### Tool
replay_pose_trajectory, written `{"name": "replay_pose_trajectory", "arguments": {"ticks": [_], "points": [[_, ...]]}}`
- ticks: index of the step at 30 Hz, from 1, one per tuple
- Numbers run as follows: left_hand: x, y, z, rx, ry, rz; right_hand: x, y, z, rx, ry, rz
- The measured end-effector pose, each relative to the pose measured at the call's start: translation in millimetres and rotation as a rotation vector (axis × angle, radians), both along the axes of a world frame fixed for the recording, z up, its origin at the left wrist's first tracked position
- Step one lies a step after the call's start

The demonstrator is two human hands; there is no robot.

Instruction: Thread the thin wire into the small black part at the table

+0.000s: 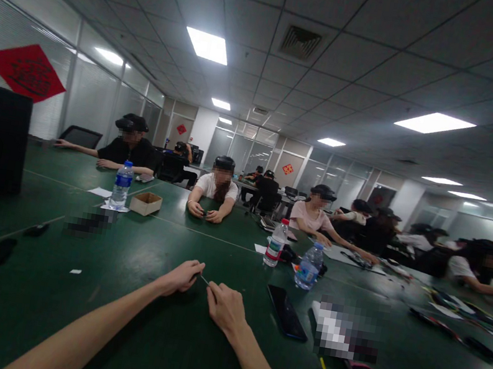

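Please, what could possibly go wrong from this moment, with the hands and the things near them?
The thin item between the left hand and the right hand could slip from the fingertips. The right hand might bump the dark phone lying beside it. A wider sweep could perhaps tip the red-capped bottle standing beyond.

Rod [204, 279] between left hand [184, 276] and right hand [227, 309], above table [136, 251]. Smartphone [286, 312] on table, right of right hand. Water bottle [309, 267] behind phone, second bottle [276, 244] just left of it. Box [145, 205] farther back left, third bottle [121, 187] beside it, on its left.
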State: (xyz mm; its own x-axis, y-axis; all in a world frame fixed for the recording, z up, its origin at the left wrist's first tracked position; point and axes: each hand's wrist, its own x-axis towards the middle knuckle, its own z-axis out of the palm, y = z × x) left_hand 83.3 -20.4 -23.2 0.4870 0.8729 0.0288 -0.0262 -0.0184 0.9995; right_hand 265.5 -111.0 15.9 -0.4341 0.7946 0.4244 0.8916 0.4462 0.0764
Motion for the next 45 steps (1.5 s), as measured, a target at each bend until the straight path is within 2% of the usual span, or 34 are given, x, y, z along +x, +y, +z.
{"name": "replay_pose_trajectory", "arguments": {"ticks": [6,10,12,20,29,32,35,45], "points": [[0,-1,0.9,-0.034,-0.071,-0.007,0,-1,2.7,0.034,-0.007,0.023],[0,2,2.0,-0.091,-0.174,0.068,-8,-8,2.6,0.057,-0.091,0.170],[-1,3,2.8,-0.117,-0.196,0.055,-13,-10,1.7,0.061,-0.113,0.218],[-5,-5,7.4,-0.114,-0.194,-0.057,-13,-5,2.4,-0.014,0.090,-0.014],[-3,-8,9.6,-0.059,-0.100,-0.066,-15,-8,5.0,-0.068,0.076,-0.067],[-1,-9,10.0,-0.063,-0.074,-0.045,-15,-8,5.7,-0.079,0.063,-0.046],[-1,-10,10.4,-0.067,-0.066,-0.028,-15,-8,4.5,-0.059,0.066,-0.028],[1,-10,12.5,-0.079,-0.046,-0.013,-14,-4,-1.6,-0.041,0.133,-0.093]]}}
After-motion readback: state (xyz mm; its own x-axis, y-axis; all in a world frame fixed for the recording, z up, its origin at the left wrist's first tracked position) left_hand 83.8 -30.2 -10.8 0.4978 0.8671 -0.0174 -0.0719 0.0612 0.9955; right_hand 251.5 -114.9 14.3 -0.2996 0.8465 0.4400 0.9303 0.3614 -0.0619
